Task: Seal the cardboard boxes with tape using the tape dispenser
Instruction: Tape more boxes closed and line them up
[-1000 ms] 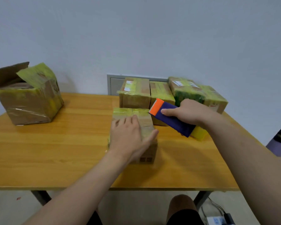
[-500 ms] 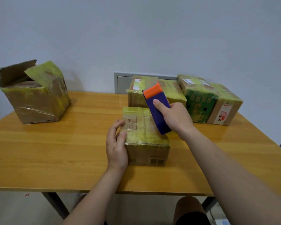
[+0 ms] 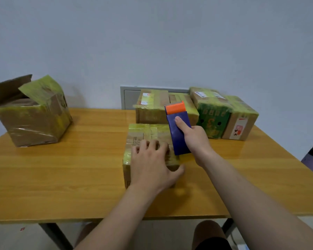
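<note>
At mid-tabletop (image 3: 79, 168), head view (only one given): small cardboard box (image 3: 146, 131) sits w/ its long axis running from the person away toward the wall, top crossed w/ yellowish tape. Left hand (image 3: 152, 166) lies flat on the near half, fingers (image 3: 153, 144) straight and slightly apart, pressing down, thumb by the near right corner; it holds nothing, just pins the box. Right hand (image 3: 195, 141) grips the tape dispenser (image 3: 177, 141): thumb laid along its upper face, other fingers curled underneath, mostly hidden. Dispenser is over the box's right edge, long axis approx. parallel to the box's, near-to-far, leaning a bit left. Orange end (image 3: 175, 107) is the far, raised end, pointing at the back row; blue near end is low by the box top, touching or not, can't tell. No loose strip visible btw. dispenser and box. Progress, as a judgement: back-row boxes (image 3: 152, 112) by the wall, four of them, look wrapped and done; centre box seems mid-seal or nearly finished; open box (image 3: 33, 120) at far left, well apart, has flaps up, so prob. not yet sealed.
</note>
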The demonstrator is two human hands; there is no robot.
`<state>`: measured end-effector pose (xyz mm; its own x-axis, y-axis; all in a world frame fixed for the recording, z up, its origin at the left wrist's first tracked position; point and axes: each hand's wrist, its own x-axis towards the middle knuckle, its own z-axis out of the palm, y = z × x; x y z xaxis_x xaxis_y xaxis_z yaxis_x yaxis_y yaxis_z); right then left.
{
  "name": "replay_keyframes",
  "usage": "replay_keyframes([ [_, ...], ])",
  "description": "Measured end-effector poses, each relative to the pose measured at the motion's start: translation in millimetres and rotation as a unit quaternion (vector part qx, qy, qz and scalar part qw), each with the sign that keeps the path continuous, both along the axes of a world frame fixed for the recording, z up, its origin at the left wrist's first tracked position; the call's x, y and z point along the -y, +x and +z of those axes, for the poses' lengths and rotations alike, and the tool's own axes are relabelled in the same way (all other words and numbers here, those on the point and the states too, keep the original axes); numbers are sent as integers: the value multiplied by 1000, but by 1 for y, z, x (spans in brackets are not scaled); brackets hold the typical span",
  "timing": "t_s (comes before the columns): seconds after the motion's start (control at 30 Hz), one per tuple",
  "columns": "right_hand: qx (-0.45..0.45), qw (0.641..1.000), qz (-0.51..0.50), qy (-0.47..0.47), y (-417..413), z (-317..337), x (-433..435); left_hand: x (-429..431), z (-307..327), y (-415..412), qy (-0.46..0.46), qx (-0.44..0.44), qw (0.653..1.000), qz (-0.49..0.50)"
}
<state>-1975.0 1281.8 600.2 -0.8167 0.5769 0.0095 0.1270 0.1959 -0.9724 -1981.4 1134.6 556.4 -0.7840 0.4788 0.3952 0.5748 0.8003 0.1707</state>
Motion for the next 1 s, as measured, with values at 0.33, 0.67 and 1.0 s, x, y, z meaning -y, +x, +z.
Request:
replay_keyframes([
  [0.33, -37, 992, 113, -47, 40, 31, -38, 24, 14, 2, 30, 54, 992, -106],
  [0.67, -74, 921, 337, -179, 70, 58, -68, 83, 29, -36, 106, 246, 949, -166],
  [1.0, -69, 855, 477, -191, 52, 47, -64, 57, 58, -20, 296, 281, 880, -243],
])
